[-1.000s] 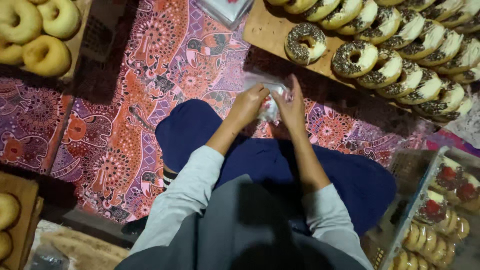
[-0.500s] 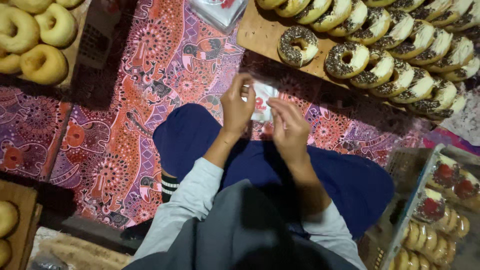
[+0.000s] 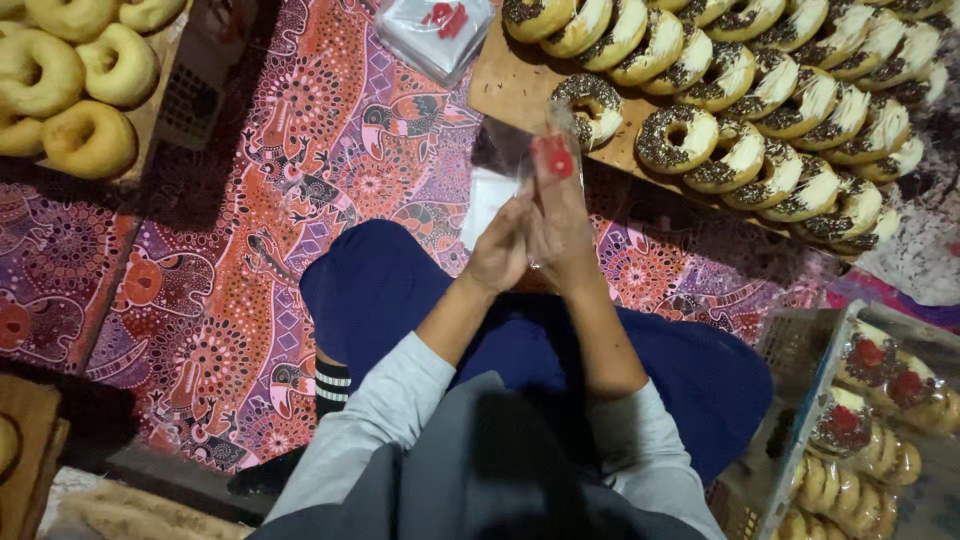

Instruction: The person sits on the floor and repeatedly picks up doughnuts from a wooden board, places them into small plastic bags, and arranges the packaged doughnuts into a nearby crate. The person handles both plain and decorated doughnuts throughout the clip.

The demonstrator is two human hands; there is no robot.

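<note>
left hand (image 3: 500,250) + right hand (image 3: 558,225) pressed together, both pinching a clear plastic bag (image 3: 520,150) with red label | glazed donuts (image 3: 760,110) just beyond

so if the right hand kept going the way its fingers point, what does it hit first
Probably the chocolate-sprinkled donut on the wooden board, just beyond the clear bag that the right hand holds; depth is unclear.

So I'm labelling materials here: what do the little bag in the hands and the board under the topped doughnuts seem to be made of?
The bag looks like thin clear glossy plastic film: see-through, crinkled, with a red mark. Both hands, left hand and right hand, pinch it. The board looks like bare, matt wood or plywood, pale brown and flat.
</note>
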